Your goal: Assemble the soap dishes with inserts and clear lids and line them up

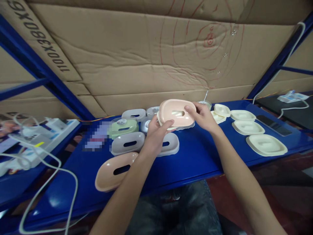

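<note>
A pale pink oval plastic lid (pixel 176 113) is held above the far part of the blue metal table (pixel 195 156), between both hands. The left hand (pixel 156 132) grips its near-left edge with fingers curled closed around the rim; the right hand (pixel 203 117) pinches its right end. Its long axis runs left to right, recessed top tilted toward the camera. Something whitish seems stacked beneath it, though that is hard to tell. A similar pink slotted lid (pixel 114 171) lies near-left; cream oval trays (pixel 266 144) sit right.
</note>
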`<action>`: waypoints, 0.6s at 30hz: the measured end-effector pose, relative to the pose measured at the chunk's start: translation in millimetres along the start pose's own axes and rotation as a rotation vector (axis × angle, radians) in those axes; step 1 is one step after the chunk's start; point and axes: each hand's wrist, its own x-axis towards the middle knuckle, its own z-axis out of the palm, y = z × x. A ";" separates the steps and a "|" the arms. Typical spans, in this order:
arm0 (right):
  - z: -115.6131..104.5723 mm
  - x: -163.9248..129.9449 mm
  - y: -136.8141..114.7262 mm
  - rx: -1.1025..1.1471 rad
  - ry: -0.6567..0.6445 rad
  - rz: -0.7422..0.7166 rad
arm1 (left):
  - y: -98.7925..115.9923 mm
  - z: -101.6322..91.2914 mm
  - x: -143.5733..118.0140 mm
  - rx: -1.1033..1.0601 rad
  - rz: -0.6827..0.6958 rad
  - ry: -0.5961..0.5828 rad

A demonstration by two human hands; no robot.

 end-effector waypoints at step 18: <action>-15.9 -1.8 -8.4 -0.334 0.033 -0.204 | 18.3 7.5 13.5 0.246 0.005 -0.011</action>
